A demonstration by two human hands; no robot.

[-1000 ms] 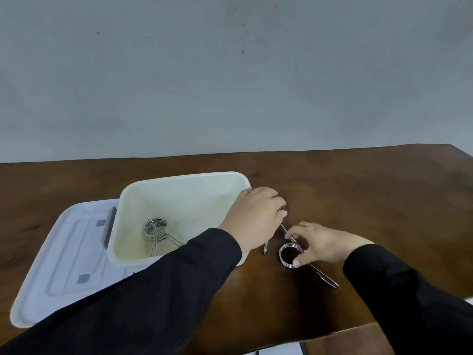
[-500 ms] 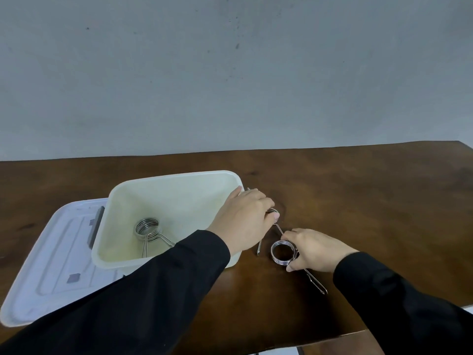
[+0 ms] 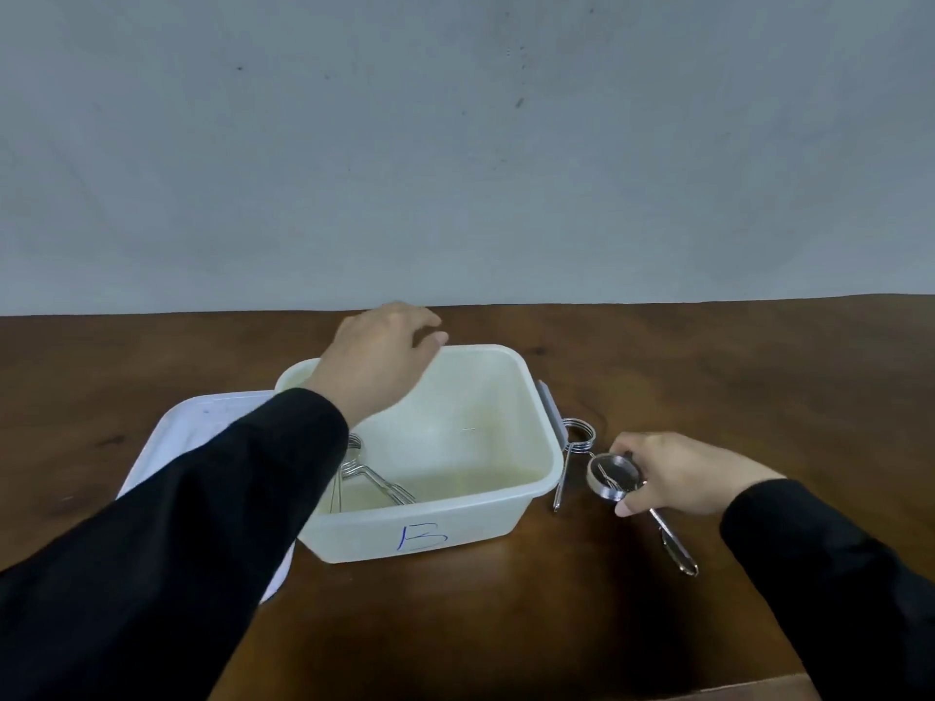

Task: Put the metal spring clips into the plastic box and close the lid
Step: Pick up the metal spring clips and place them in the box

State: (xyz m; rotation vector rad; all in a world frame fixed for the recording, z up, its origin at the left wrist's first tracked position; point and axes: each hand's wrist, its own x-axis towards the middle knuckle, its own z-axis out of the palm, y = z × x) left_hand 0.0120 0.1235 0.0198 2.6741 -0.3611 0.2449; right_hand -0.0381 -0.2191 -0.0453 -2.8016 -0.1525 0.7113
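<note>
Fingers of the right hand [image 3: 678, 473] pinch one shiny metal spring clip [image 3: 612, 478] on the brown wooden table [image 3: 708, 371], another clip [image 3: 574, 442] waits beside the cream plastic box [image 3: 506, 518], one clip [image 3: 364, 478] lies inside, the left hand [image 3: 379, 361] hovers loosely curled and empty, and the white lid [image 3: 192, 437] is still off.

The kind of room is not clear: only a brown wooden table [image 3: 708, 397] against a plain grey wall [image 3: 455, 144].

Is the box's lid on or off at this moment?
Off. The plastic box stands open-topped with a spring clip visible inside; the lid lies flat on the table beside it, partly under the box.
</note>
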